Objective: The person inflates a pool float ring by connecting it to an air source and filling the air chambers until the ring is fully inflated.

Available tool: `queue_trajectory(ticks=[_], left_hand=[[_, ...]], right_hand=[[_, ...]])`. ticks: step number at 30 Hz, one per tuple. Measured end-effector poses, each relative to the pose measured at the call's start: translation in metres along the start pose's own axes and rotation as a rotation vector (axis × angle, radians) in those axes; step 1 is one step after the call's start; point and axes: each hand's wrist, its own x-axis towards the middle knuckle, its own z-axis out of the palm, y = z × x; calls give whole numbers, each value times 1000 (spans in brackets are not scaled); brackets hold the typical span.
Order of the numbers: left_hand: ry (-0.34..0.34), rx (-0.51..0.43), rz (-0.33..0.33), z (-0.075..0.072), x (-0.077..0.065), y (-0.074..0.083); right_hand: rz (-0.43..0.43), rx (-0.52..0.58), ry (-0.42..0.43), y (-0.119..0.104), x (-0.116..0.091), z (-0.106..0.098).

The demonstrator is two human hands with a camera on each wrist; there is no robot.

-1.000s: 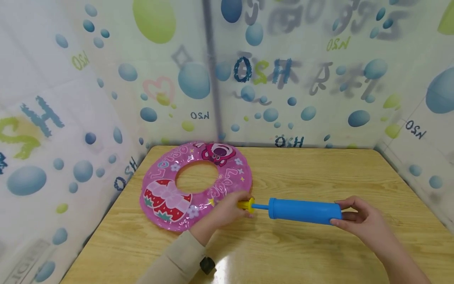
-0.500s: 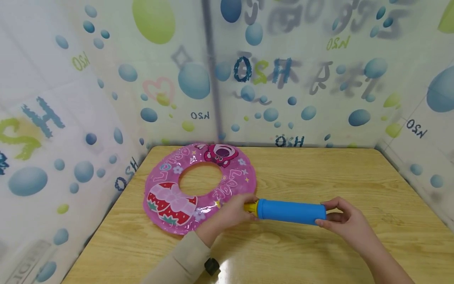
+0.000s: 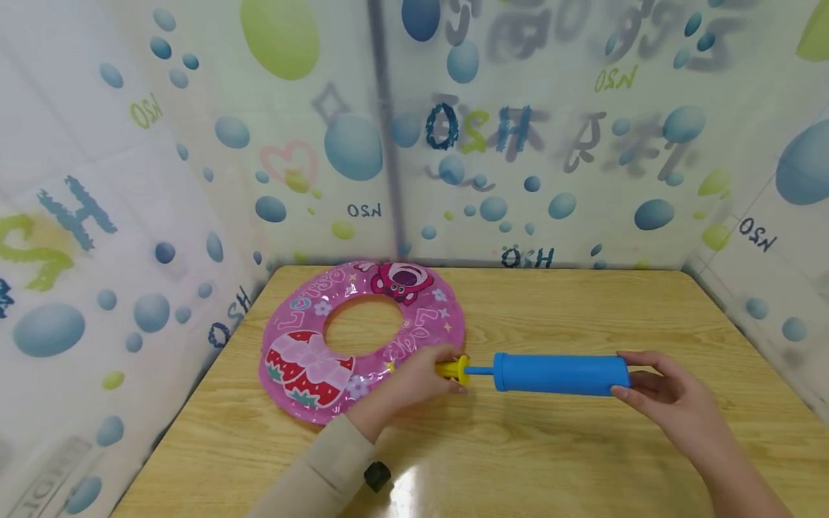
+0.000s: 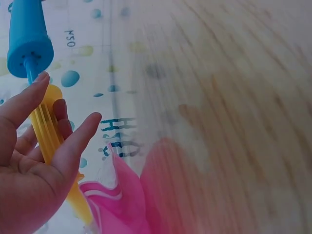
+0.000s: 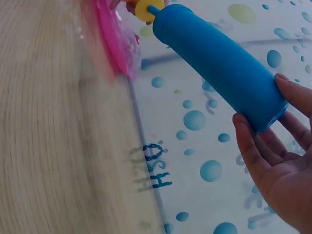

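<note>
A hand pump lies level between my hands in the head view, its blue barrel [image 3: 563, 374] to the right and its slotted yellow end [image 3: 448, 370] to the left. A short length of thin blue rod [image 3: 479, 371] shows between them. My left hand [image 3: 414, 381] holds the yellow end, with the fingers around it in the left wrist view. My right hand [image 5: 287, 180] grips the barrel's far end between thumb and fingers. By the left hand is a pink swim ring [image 3: 311, 367] with printed strawberries. Whether the yellow tip sits in the ring's valve is hidden.
The wooden table [image 3: 583, 309] carries the ring at its left side. Printed curtains or sheets [image 3: 550, 144] with blue and green spots stand close behind and on both sides. A small black object [image 3: 377, 475] is at the left sleeve's cuff [image 3: 337, 453].
Half a second ago the barrel was pushed left against the yellow end. It has since slid back right with my right hand, baring the rod again. The left hand and ring shifted slightly left.
</note>
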Motion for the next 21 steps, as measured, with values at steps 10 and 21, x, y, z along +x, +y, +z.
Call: queue_trajectory(ticks=[10,21], left_hand=[[-13,-6,-31,-12,-5,-5],[-8,2,10,-21,-8,-13]], right_hand=[[15,-87,80,3,-9,-24],[45,-209,187,7,-18,-44]])
